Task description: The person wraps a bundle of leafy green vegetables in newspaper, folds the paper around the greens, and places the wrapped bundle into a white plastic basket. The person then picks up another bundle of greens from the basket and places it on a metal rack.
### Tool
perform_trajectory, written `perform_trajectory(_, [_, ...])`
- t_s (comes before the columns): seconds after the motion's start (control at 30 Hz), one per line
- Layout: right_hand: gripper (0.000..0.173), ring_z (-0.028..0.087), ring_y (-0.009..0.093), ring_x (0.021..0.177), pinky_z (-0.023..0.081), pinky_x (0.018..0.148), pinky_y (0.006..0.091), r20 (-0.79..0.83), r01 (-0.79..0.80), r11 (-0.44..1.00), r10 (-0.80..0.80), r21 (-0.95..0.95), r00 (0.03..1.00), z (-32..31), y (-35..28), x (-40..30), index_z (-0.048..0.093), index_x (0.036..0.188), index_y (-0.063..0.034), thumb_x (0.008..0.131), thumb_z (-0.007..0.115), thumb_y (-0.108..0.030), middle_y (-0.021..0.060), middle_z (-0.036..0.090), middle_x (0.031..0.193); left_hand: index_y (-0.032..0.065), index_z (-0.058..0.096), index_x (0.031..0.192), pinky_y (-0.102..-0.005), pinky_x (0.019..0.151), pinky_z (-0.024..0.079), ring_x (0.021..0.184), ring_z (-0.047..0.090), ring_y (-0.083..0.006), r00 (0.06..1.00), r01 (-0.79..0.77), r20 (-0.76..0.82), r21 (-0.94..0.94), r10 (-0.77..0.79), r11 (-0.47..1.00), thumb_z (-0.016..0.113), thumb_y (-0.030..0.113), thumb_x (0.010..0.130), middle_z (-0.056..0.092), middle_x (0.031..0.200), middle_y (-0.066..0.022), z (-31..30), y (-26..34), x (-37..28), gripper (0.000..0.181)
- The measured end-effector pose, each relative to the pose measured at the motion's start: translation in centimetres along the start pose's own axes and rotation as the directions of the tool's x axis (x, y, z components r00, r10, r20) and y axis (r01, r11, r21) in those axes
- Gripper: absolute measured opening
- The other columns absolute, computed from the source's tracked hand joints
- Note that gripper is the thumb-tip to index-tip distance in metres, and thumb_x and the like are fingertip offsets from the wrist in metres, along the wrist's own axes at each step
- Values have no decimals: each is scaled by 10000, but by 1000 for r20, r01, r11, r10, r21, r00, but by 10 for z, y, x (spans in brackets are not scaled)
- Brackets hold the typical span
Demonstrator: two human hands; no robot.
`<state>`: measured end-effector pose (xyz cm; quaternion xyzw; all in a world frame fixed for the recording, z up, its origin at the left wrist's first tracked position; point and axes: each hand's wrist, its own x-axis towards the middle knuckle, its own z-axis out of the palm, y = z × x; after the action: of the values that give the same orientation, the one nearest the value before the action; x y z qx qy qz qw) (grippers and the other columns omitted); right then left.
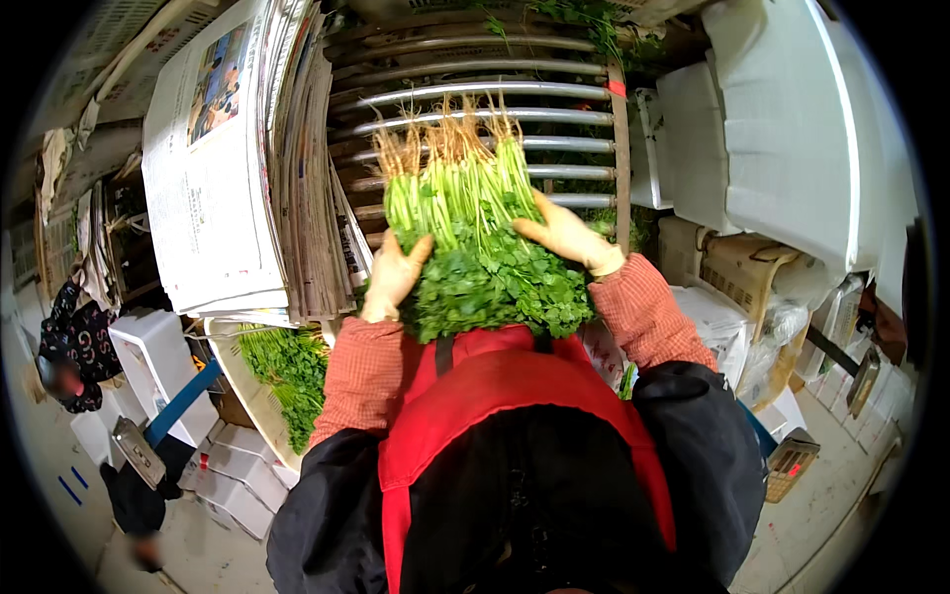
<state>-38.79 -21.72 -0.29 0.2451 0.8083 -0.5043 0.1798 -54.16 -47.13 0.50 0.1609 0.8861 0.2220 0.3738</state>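
A wide bunch of coriander (475, 245) lies before me on a rack of metal bars (475, 87), its leaves towards my body. Pale stems lead away from me to stringy brown roots (445, 141). In a pale glove, my left hand (395, 271) holds the bunch's left side, thumb lying over it. My right hand (568, 232), gloved too, cups the other side with its thumb across the stems. The fingers of both hands are partly hidden by the greens. A red apron (505, 371) touches the leafy end.
Stacked newspapers (211, 163) stand left of the rack. Below them, a pale crate (256, 401) contains more greens. White foam boxes (787, 134) rise at the right. Two other people, one in a patterned top (74, 341), are at the far left near white boxes (230, 475).
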Motion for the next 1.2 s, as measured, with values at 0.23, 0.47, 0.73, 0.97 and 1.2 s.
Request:
perform_trajectory(0.23, [919,484,304,1219,386,1029,382,-165,182,911,-128,371,978,21,-16,-8,286,1409,31,742,763,-386,236,496,1317,-27,526,1231,-329,909,451,1001,579,-215,978,-208,-133,-601,160,772,687,156,845,608,1163,-118,39,28,13,457])
perform_trajectory(0.47, [972,655,326,717,541,679,388,-498,232,949,-98,214,861,21,-89,-78,247,1398,67,711,774,-375,238,639,846,-60,462,1275,-358,895,470,984,591,-244,900,-433,-274,-473,339,767,557,149,884,595,1137,-191,-38,88,-62,454])
perform_trajectory(0.73, [886,620,256,693,513,580,328,-213,-141,959,196,247,957,78,-32,-13,328,1317,143,784,708,-454,196,626,857,3,476,1258,-426,799,502,954,583,-277,982,158,164,-472,-89,867,603,446,879,579,1171,-142,9,21,1,597])
perform_trajectory(0.97, [702,651,298,889,509,806,386,-564,307,790,59,531,824,72,-30,-89,462,1258,-4,705,784,-292,181,664,1014,-45,497,1247,-391,921,457,993,582,-275,923,-355,-50,-494,382,794,654,381,861,584,1183,-167,11,62,-33,596])
perform_trajectory(1.2, [763,619,302,1038,484,924,374,-990,289,956,-78,-42,115,51,12,-301,428,1349,-90,666,748,-206,176,609,1175,-49,530,1166,-368,830,481,920,594,-238,459,-719,108,-537,882,440,726,233,814,617,1066,-125,104,169,-148,491])
